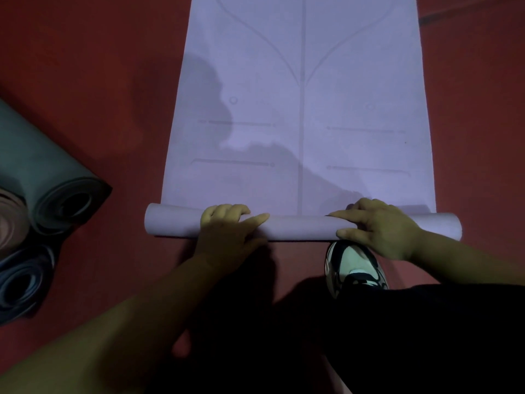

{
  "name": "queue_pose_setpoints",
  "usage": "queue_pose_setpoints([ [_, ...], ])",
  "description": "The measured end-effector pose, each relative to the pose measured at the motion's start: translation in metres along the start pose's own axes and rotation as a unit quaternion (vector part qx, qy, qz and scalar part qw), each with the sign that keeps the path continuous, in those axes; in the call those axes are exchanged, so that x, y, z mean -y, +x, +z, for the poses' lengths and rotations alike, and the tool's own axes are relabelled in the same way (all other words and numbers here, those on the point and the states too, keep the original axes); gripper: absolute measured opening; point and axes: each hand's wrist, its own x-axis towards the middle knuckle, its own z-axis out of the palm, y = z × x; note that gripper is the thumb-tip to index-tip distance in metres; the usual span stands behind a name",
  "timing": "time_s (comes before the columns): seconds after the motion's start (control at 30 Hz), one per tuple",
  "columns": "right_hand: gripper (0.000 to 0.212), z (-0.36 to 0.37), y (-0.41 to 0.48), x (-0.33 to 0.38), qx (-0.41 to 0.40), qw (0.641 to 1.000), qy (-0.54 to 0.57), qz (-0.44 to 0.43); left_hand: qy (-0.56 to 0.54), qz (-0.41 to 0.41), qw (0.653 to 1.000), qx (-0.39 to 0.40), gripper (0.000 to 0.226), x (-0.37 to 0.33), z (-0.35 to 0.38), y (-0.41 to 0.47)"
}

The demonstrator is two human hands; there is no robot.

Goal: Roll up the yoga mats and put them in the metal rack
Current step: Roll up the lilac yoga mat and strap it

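Three rolled mats lie bunched at my far left on the red floor point(99, 81): a green mat point(42, 172) on top, a pink mat point(7, 223) tucked against it at the frame edge, and a dark blue mat point(22, 282) nearest me, their spiral ends facing my way. Well apart from them, the lavender mat point(298, 95) stretches flat away from me, faint guide lines printed on it. Only its near edge is rolled, and this rolled end point(298, 227) lies crosswise in front of me. My left hand point(227, 228) grips the roll left of its middle, fingers curled over the far side and one digit lying along the top. My right hand point(377, 226) clamps the roll right of its middle, fingers draped over it and thumb pressed to the near side. Just below that hand my shoe point(355, 265) touches the roll, with my black trouser leg point(426, 322) behind it.
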Motion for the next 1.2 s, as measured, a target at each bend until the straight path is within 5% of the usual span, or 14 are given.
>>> queue_pose_setpoints([
  [0.27, 0.052, 0.02, -0.011, 0.005, -0.148, 0.989, -0.026, -0.011, -0.042, -0.003, 0.999, 0.023, 0.045, 0.009, -0.004, 0.022],
  [0.43, 0.055, 0.014, 0.001, 0.0, -0.073, 0.997, 0.018, 0.029, -0.039, -0.049, 0.975, 0.214, 0.047, 0.007, -0.027, 0.046],
  [0.5, 0.055, 0.012, 0.007, -0.002, -0.047, 0.997, 0.04, 0.036, -0.04, -0.044, 0.981, 0.185, 0.045, 0.005, -0.027, 0.046],
  [0.6, 0.054, 0.011, 0.012, -0.006, -0.03, 0.997, 0.052, 0.04, -0.001, 0.001, 1.0, 0.007, 0.04, -0.002, -0.016, 0.027],
  [0.67, 0.049, 0.008, 0.013, -0.006, -0.021, 0.998, 0.048, 0.043, -0.001, 0.008, 1.0, -0.028, 0.04, -0.003, -0.007, 0.018],
  [0.83, 0.053, 0.006, 0.007, 0.001, -0.052, 0.998, 0.026, 0.019, -0.058, 0.005, 0.998, -0.006, 0.046, 0.006, -0.005, 0.024],
  [1.0, 0.058, 0.025, -0.007, 0.002, -0.176, 0.984, -0.01, -0.012, -0.08, -0.051, 0.985, 0.146, 0.062, 0.007, -0.024, 0.044],
  [1.2, 0.05, 0.007, 0.008, 0.002, -0.084, 0.995, 0.035, 0.048, -0.057, -0.037, 0.984, 0.163, 0.065, 0.008, -0.031, 0.049],
])
